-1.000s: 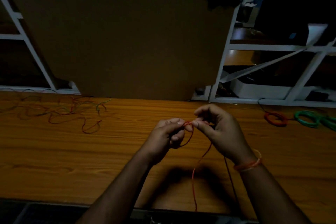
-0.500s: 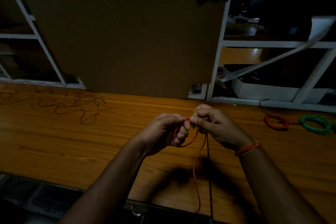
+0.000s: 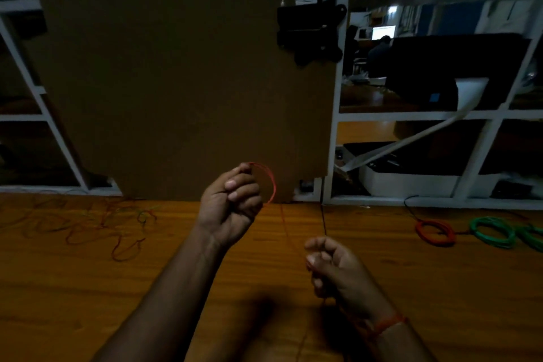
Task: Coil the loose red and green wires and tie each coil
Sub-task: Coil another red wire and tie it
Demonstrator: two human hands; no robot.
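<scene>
Now the left hand (image 3: pixel 232 203) pinches a red wire (image 3: pixel 271 182) loop above the table (image 3: pixel 88 288); the right hand (image 3: pixel 335 270) closes on its lower part.

The left hand (image 3: pixel 232 203) is raised above the right, forearm running up from the lower left, wrist bent slightly back. Its fingers are curled into a loose fist, thumb tip (image 3: pixel 244 169) pressed against the index finger, pinching a thin red wire (image 3: pixel 271 182) that arcs out to the right of the knuckles. The right hand (image 3: pixel 332 267) sits lower and nearer the body, apart from the left, its forearm entering from the lower right with an orange thread band (image 3: pixel 389 324) around the wrist. Its fingers are curled inward, closed around the same wire's lower run, though blur hides the exact grip.
</scene>
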